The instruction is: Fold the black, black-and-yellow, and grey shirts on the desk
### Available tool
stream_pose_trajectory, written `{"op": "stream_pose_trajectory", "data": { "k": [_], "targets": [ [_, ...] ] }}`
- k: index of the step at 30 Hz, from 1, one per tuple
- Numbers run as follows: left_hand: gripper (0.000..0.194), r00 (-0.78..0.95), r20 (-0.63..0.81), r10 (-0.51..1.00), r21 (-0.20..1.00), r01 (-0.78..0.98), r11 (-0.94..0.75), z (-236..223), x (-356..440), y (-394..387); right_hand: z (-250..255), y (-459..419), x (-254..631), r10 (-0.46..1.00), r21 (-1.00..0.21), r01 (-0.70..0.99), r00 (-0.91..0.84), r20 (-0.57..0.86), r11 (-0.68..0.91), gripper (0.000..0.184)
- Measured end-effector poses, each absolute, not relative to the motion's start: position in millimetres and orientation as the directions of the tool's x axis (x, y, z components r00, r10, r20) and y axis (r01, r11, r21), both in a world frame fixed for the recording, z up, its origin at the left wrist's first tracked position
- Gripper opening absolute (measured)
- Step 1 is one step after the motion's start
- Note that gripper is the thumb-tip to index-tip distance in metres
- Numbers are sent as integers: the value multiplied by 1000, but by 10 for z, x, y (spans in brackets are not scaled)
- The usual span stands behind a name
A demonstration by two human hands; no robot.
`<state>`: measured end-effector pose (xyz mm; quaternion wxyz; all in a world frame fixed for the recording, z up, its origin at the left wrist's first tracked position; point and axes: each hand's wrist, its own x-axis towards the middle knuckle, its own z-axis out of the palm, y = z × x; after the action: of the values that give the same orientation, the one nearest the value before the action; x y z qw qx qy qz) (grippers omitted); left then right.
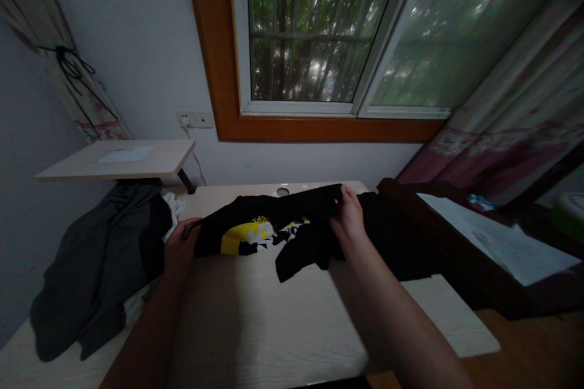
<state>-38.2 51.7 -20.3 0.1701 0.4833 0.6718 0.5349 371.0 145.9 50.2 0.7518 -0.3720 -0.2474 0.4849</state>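
The left hand (180, 248) and the right hand (350, 214), both closed on the black shirt (255, 209) above the surface (287, 328), may crease it (its lower part hangs loose) if they pull unevenly.

Dim room, pale walls (150, 42), orange-framed window (314, 42) onto green trees, floral curtains (515, 91), wall socket (194, 120), light wood counter (283, 328), raised shelf (123, 161), brown floor (538, 346).
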Motion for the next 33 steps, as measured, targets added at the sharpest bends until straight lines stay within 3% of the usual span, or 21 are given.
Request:
{"op": "stream_pose_trajectory", "data": {
  "k": [8, 15, 18, 20, 22, 25, 29, 33],
  "targets": [
    [34, -426, 257, 867, 877, 481, -24, -312, -445, 553, 451, 1338, 3855, 937, -810, -537, 346, 43, 235, 36],
    [27, -460, 483, 745, 727, 685, -48, -285, -430, 557, 366, 1404, 4000, 939, -820, -499, 319, 126, 280, 32],
    [27, -550, 409, 728, 759, 648, 63, -279, -421, 542, 264, 1421, 3966, 959, -929, -303, 250, 137, 212, 31],
    [28, -574, 305, 760, 799, 588, 123, -294, -417, 532, 181, 1413, 3918, 979, -983, -66, 127, 160, 170, 30],
    [32, -556, 253, 792, 828, 548, 120, -315, -410, 525, 99, 1396, 3868, 974, -955, 194, -31, 223, 224, 30],
    [40, -499, 255, 828, 863, 504, 38, -335, -389, 525, -1, 1361, 3804, 917, -799, 467, -303, 258, 379, 29],
    [52, -483, 243, 841, 894, 448, 0, -360, -355, 555, -45, 1275, 3754, 872, -617, 637, -454, 184, 462, 26],
    [75, -386, 201, 900, 923, 381, -43, -461, -332, 599, 31, 1093, 3743, 839, -620, 624, -532, 109, 476, 21]
  ]
}}
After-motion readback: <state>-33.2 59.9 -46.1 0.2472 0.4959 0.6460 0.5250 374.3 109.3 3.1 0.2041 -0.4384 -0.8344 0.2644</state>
